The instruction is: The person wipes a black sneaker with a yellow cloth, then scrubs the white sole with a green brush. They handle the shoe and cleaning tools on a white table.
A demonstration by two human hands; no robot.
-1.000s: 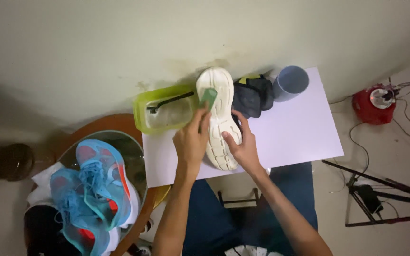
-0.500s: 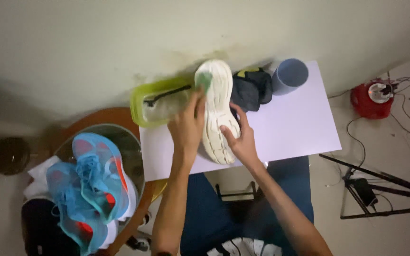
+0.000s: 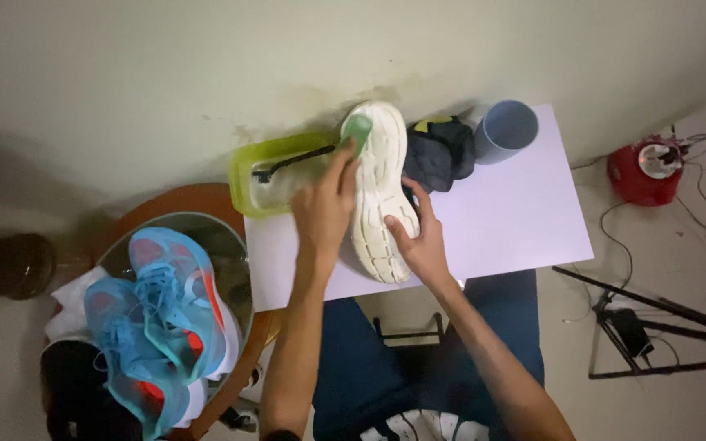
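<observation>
left hand [image 3: 324,208] gripping green brush [image 3: 357,131], moved up to toe of white sole [image 3: 380,192], right hand [image 3: 418,237] steadying it

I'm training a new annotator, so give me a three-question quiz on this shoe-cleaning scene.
1. True or false: the left hand holds a green brush at the shoe's sole.
2. Which hand steadies the shoe from the side?
3. What lies in the bowl to the person's left? A) blue sneakers B) a grey cup C) a dark cloth

Key: 1 true; 2 the right hand; 3 A.
</observation>
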